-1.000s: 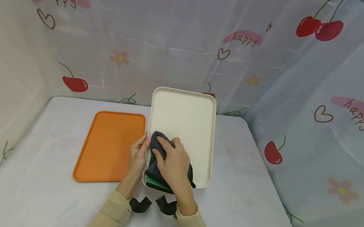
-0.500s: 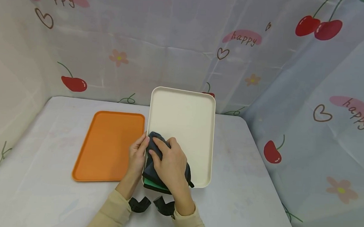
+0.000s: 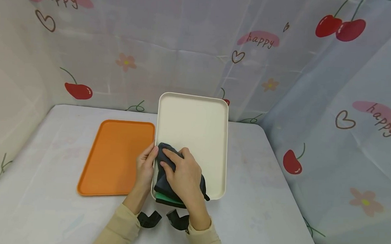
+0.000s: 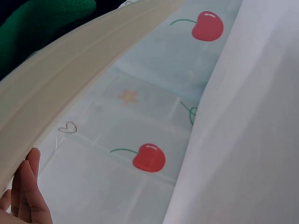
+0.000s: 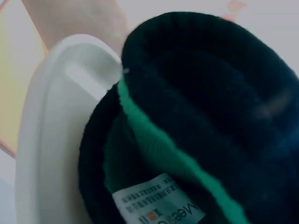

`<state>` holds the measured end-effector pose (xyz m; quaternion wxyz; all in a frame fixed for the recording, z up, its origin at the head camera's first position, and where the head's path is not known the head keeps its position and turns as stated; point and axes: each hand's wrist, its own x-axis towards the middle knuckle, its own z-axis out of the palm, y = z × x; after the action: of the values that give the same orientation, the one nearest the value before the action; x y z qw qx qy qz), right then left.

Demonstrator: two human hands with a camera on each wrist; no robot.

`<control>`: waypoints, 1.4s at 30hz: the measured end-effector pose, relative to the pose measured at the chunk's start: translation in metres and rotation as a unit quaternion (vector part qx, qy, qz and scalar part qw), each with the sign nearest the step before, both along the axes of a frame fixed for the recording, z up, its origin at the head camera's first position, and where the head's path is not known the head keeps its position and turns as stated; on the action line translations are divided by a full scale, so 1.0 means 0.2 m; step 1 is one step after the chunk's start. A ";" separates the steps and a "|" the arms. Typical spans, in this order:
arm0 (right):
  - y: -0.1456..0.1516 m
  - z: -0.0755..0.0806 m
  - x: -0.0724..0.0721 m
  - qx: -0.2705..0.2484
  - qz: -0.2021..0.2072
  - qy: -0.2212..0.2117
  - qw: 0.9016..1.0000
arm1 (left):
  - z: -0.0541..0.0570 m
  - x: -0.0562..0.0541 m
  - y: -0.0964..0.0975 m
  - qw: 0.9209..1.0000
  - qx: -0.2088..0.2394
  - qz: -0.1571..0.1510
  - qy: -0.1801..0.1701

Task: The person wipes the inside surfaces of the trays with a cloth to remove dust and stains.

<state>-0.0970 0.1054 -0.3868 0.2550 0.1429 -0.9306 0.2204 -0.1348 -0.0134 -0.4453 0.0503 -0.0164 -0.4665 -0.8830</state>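
Observation:
A cream-white tray (image 3: pixel 195 125) is tilted up off the table, its inner face towards me. My left hand (image 3: pixel 145 170) grips its left rim, thumb at the front; the left wrist view has those fingers (image 4: pixel 29 186) against the tray's outer side. A folded dark blue cloth (image 3: pixel 166 182) with a green face and black edging lies against the tray's lower left. My right hand (image 3: pixel 184 176) holds it there, thumb and index finger spread over it; its other fingers are partly hidden. A white printed label (image 5: pixel 156 203) shows inside the fold in the right wrist view.
An orange tray (image 3: pixel 116 158) lies flat on the white-covered table (image 3: pixel 261 197), left of the cream-white one and partly behind the left hand. Black wrist pieces (image 3: pixel 149 219) sit at the cuffs. A cherry-print curtain (image 3: pixel 185 56) hangs behind and at the right.
The cream-white tray has shifted slightly left in my left hand. My right hand has slid the cloth a little left over it, then stayed nearly still.

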 end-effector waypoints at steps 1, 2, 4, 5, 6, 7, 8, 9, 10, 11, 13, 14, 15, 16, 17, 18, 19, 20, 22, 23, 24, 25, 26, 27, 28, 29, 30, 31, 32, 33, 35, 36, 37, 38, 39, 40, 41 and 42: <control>0.00 0.00 0.00 -0.003 -0.001 -0.006 1.000 | 0.00 0.00 0.00 1.000 0.004 -0.002 0.002; 0.01 0.00 0.00 -0.006 -0.002 -0.012 1.000 | 0.00 0.00 0.00 1.000 0.004 -0.003 0.005; 0.02 0.01 0.00 -0.013 -0.007 -0.022 1.000 | 0.00 0.00 0.00 1.000 -0.006 0.001 0.007; 0.03 0.01 0.01 -0.017 -0.010 -0.027 0.999 | 0.00 0.00 -0.01 1.000 -0.011 0.004 0.006; 0.03 0.01 0.01 -0.020 -0.015 -0.033 0.999 | 0.00 0.00 -0.01 1.000 -0.017 0.007 0.004; 0.04 0.02 0.01 -0.025 -0.018 -0.038 0.999 | 0.00 0.00 -0.01 1.000 -0.024 0.010 0.001; 0.05 0.02 0.01 -0.029 -0.022 -0.043 0.998 | 0.00 0.00 -0.01 0.999 -0.031 0.013 -0.002; 0.06 0.02 0.01 -0.033 -0.026 -0.048 0.998 | 0.00 -0.01 -0.02 0.999 -0.033 0.017 -0.006; 0.07 0.02 0.01 -0.037 -0.031 -0.054 0.997 | 0.00 -0.01 -0.02 0.999 -0.033 0.019 -0.009; 0.08 0.02 0.01 -0.041 -0.036 -0.058 0.997 | 0.01 -0.01 -0.03 0.999 -0.032 0.021 -0.012; 0.09 0.03 0.01 -0.047 -0.046 -0.066 0.996 | 0.01 -0.01 -0.03 0.999 -0.031 0.024 -0.016; 0.10 0.03 0.01 -0.049 -0.051 -0.071 0.995 | 0.02 -0.01 -0.04 0.999 -0.029 0.025 -0.018; 0.11 0.03 0.01 -0.052 -0.058 -0.075 0.994 | 0.02 -0.01 -0.04 0.999 -0.026 0.025 -0.020; 0.12 0.03 0.02 -0.055 -0.064 -0.078 0.993 | 0.02 -0.01 -0.04 0.999 -0.023 0.026 -0.021; 0.13 0.03 0.02 -0.059 -0.070 -0.083 0.992 | 0.02 -0.01 -0.04 0.999 -0.020 0.026 -0.023; 0.14 0.03 0.02 -0.062 -0.076 -0.086 0.991 | 0.03 -0.01 -0.04 0.999 -0.018 0.027 -0.024; 0.15 0.03 0.02 -0.065 -0.083 -0.088 0.991 | 0.03 -0.01 -0.04 0.999 -0.015 0.029 -0.025; 0.16 0.03 0.02 -0.068 -0.089 -0.090 0.990 | 0.03 -0.01 -0.04 0.999 -0.013 0.030 -0.026; 0.19 0.03 0.02 -0.073 -0.103 -0.095 0.987 | 0.02 -0.02 -0.04 0.999 -0.012 0.033 -0.028; 0.20 0.03 0.02 -0.075 -0.111 -0.097 0.986 | 0.02 -0.02 -0.04 0.999 -0.011 0.033 -0.030; 0.22 0.03 0.02 -0.077 -0.119 -0.098 0.985 | 0.02 -0.02 -0.04 0.999 -0.013 0.033 -0.032; 0.23 0.03 0.02 -0.079 -0.128 -0.101 0.983 | 0.02 -0.02 -0.05 0.999 -0.013 0.032 -0.033; 0.24 0.04 0.02 -0.081 -0.136 -0.103 0.982 | 0.02 -0.01 -0.05 0.999 -0.014 0.031 -0.032; 0.26 0.04 0.03 -0.084 -0.145 -0.105 0.980 | 0.02 -0.01 -0.05 0.999 -0.013 0.031 -0.033; 0.27 0.04 0.03 -0.085 -0.154 -0.106 0.979 | 0.02 -0.01 -0.05 0.999 -0.013 0.031 -0.031; 0.28 0.04 0.03 -0.084 -0.163 -0.108 0.977 | 0.03 -0.01 -0.05 0.999 -0.012 0.032 -0.030; 0.30 0.04 0.03 -0.083 -0.173 -0.109 0.975 | 0.03 -0.01 -0.06 0.999 -0.012 0.033 -0.028; 0.31 0.04 0.03 -0.082 -0.183 -0.110 0.973 | 0.03 -0.02 -0.06 0.999 -0.011 0.035 -0.026; 0.32 0.04 0.04 -0.080 -0.193 -0.112 0.971 | 0.03 -0.02 -0.06 0.999 -0.011 0.038 -0.026; 0.33 0.04 0.04 -0.078 -0.204 -0.113 0.969 | 0.03 -0.02 -0.06 0.999 -0.010 0.041 -0.026; 0.36 0.04 0.04 -0.075 -0.225 -0.119 0.964 | 0.03 -0.02 -0.07 0.999 -0.008 0.046 -0.027; 0.37 0.04 0.04 -0.076 -0.234 -0.122 0.962 | 0.03 -0.02 -0.07 0.998 -0.007 0.047 -0.028; 0.39 0.04 0.04 -0.077 -0.241 -0.126 0.959 | 0.03 -0.02 -0.07 0.998 -0.006 0.047 -0.029; 0.40 0.03 0.04 -0.079 -0.247 -0.131 0.957 | 0.03 -0.02 -0.07 0.999 -0.006 0.045 -0.030; 0.41 0.03 0.04 -0.083 -0.250 -0.135 0.955 | 0.03 -0.02 -0.07 0.999 -0.005 0.043 -0.031; 0.42 0.03 0.04 -0.087 -0.252 -0.140 0.954 | 0.03 -0.02 -0.07 0.999 -0.004 0.040 -0.033; 0.42 0.03 0.04 -0.091 -0.253 -0.144 0.953 | 0.03 -0.02 -0.07 0.999 -0.005 0.039 -0.036; 0.43 0.02 0.04 -0.094 -0.251 -0.147 0.952 | 0.03 -0.02 -0.07 0.999 -0.007 0.037 -0.038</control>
<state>-0.0891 0.1910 -0.3820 0.1750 -0.1542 -0.9386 0.2544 -0.1384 -0.0279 -0.4401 0.0654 0.0340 -0.4744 -0.8772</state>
